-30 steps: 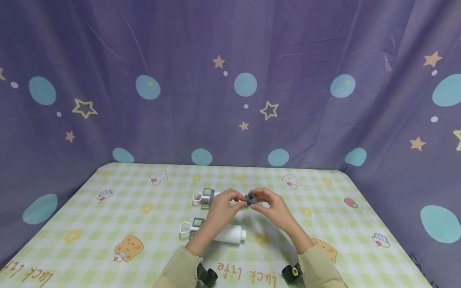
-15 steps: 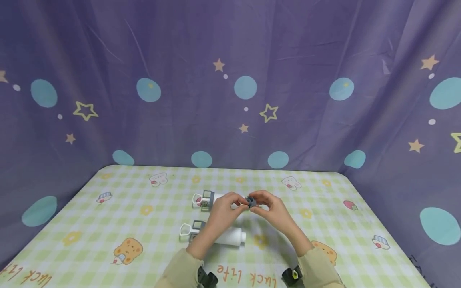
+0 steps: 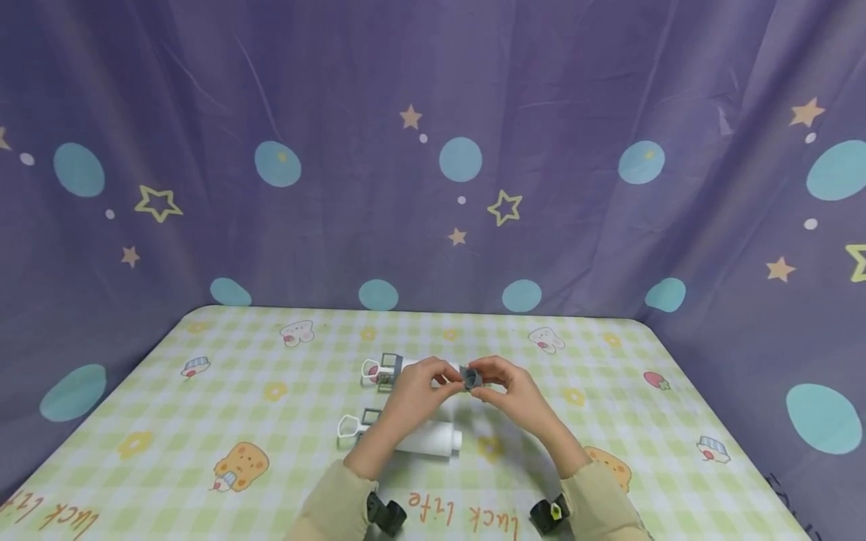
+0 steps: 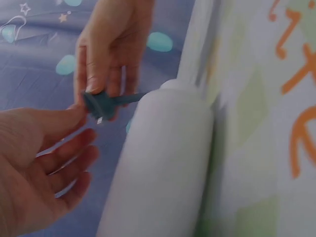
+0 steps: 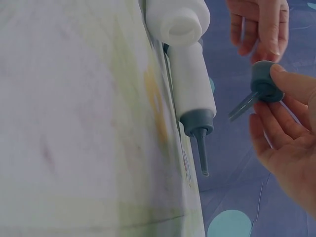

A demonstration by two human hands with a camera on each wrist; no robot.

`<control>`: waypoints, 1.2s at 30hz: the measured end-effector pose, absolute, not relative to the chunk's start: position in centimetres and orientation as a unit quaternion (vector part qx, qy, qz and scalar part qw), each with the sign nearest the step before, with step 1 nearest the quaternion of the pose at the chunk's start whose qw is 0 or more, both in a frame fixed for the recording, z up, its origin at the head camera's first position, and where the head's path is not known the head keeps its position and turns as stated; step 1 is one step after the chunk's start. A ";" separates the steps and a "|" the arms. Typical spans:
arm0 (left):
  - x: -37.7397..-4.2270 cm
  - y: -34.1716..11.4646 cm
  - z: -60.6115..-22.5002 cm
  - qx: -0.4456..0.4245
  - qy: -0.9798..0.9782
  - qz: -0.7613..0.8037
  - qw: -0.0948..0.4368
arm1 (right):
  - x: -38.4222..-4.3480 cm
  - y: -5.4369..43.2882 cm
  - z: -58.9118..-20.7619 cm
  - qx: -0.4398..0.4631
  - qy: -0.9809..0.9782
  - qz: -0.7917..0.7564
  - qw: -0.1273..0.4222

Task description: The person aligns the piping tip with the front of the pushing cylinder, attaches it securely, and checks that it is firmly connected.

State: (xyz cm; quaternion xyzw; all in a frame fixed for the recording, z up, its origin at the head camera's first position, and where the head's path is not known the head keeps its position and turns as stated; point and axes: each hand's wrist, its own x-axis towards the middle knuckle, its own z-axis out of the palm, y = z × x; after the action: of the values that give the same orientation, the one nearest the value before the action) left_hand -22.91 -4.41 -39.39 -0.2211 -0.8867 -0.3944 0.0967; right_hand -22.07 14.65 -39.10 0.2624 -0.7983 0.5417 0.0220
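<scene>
Since the earlier frame the two hands have stayed together above the middle of the table, and the small cap has turned a little between the fingertips. The green-and-white checked tablecloth point(image 3: 203, 406) with cartoon prints covers the table, backed by a purple curtain point(image 3: 433, 150) with stars and blue dots. Two white plastic squeeze bottles lie on the cloth: the open-necked bottle point(image 3: 433, 440) near the wrists, and the bottle with its grey nozzle on point(image 5: 191, 89) just behind the hands. The right hand point(image 3: 509, 391) pinches the small grey-blue plastic nozzle cap point(image 3: 471, 377) by its round base. The left hand point(image 3: 418, 389) has its fingers curled, fingertips at the cap's other side.
</scene>
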 end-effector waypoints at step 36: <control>-23.4 -6.9 -39.8 -0.317 -0.892 -0.318 -0.060 | -23.4 16.3 -41.7 0.291 -0.843 0.450 -0.054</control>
State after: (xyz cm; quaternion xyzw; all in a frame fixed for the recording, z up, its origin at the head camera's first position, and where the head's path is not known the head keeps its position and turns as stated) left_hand -23.39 -6.87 -39.84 -0.3166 -0.8916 -0.3181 -0.0598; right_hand -23.40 16.25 -41.65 0.2911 -0.8427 0.4497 -0.0541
